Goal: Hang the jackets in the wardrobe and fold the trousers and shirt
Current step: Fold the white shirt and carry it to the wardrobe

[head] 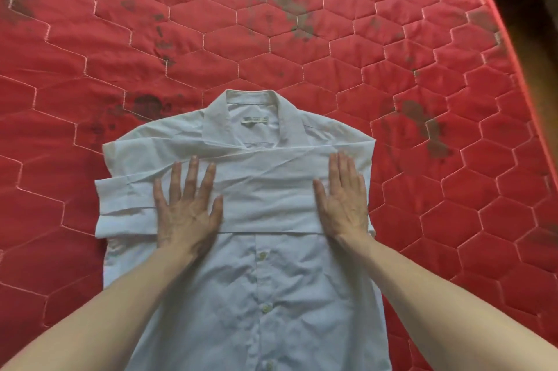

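While the shirt [256, 280] is lying lengthwise toward us, we are pressing its crossed sleeves [265, 186] with left hand [187, 207] and right hand [344, 198], fingers flat.

One white shirt [241, 280] lies on one red quilted mattress [302, 23]. Two hands rest on it: the left hand [188, 210] toward nine o'clock, the right hand [344, 204] toward three. Four buttons show down its front, and one label sits inside its collar.
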The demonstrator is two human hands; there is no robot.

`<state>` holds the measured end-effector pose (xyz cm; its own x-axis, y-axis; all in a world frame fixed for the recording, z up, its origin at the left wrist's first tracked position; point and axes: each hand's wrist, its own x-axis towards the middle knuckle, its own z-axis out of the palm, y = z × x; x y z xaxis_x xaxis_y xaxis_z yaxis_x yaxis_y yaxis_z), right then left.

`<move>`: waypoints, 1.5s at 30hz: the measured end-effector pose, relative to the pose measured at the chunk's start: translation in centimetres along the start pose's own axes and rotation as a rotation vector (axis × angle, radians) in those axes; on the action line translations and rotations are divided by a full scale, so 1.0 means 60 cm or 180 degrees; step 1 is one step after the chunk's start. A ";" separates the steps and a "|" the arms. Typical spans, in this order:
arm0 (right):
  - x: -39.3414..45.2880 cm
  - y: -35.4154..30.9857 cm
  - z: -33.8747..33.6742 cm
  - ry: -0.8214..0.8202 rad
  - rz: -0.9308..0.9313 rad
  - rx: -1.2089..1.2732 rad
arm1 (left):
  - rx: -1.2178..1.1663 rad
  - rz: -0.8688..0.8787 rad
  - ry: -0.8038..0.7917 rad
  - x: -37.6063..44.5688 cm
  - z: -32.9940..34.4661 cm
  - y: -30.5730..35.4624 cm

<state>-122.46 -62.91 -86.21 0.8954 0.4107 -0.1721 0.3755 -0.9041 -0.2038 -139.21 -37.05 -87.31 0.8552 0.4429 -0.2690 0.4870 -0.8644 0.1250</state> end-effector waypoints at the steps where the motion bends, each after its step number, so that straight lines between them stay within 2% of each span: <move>1: 0.003 0.016 0.003 0.0046 0.0128 -0.0064 | -0.0006 -0.0044 0.0034 0.000 0.007 -0.004; 5: 0.021 0.051 -0.005 0.0193 0.0472 -0.0018 | 0.0021 -0.0017 0.0015 0.002 0.007 -0.022; 8: 0.045 0.072 -0.029 -0.0051 0.0412 -0.0016 | 0.0087 -0.0020 -0.0080 0.001 0.002 -0.024; 10: 0.072 0.089 -0.056 -0.0148 0.0175 0.0020 | 0.0109 0.0001 -0.0128 0.000 0.003 -0.027; 14: 0.125 0.122 -0.121 0.0115 -0.0890 -0.0303 | 0.0125 0.0034 -0.0160 0.003 0.007 -0.030; 18: 0.172 0.129 -0.150 -0.0088 -0.0945 -0.0594 | 0.0097 0.0083 -0.0021 0.003 0.008 -0.023; 23: 0.187 0.101 -0.140 -0.0045 -0.0564 -0.0465 | 0.0045 0.0132 -0.0027 0.006 0.007 -0.016; 28: 0.084 0.085 -0.108 0.0784 0.0783 0.1068 | 0.0077 0.0166 -0.0064 0.007 -0.010 -0.007; 30: 0.022 0.090 -0.088 0.0648 0.1280 0.1186 | -0.0070 0.0210 0.0128 0.007 -0.018 0.004; 31: -0.011 0.095 -0.079 0.0500 0.1252 0.0955 | -0.0094 0.0287 0.0238 0.008 -0.021 0.010; 33: -0.069 0.106 -0.068 0.0434 0.0625 0.0361 | -0.0024 0.0664 0.0418 0.013 -0.024 0.027; 35: -0.098 0.123 -0.059 0.0581 -0.0173 -0.0117 | -0.0002 0.1173 0.0440 0.021 -0.023 0.048; 37: -0.097 0.133 -0.056 0.0840 -0.0454 -0.0391 | 0.0015 0.1549 0.0356 0.027 -0.017 0.064; 39: -0.091 0.133 -0.056 0.0936 -0.0114 -0.0410 | 0.0100 0.1535 0.0256 0.031 -0.012 0.070; 41: -0.091 0.132 -0.050 0.0793 0.0374 -0.0377 | 0.0096 0.1378 0.0106 0.031 -0.008 0.069; 43: -0.091 0.124 -0.045 0.0709 0.0793 -0.0030 | 0.0063 0.1318 0.0086 0.031 -0.006 0.066; 45: -0.075 0.117 -0.048 0.0981 0.1049 0.0338 | -0.0008 0.1365 0.0142 0.033 -0.004 0.064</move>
<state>-123.18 -71.47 -84.08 0.9983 0.0347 0.0471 0.0467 -0.9569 -0.2865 -135.58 -39.43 -87.14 0.9872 0.0536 -0.1505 0.0861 -0.9720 0.2188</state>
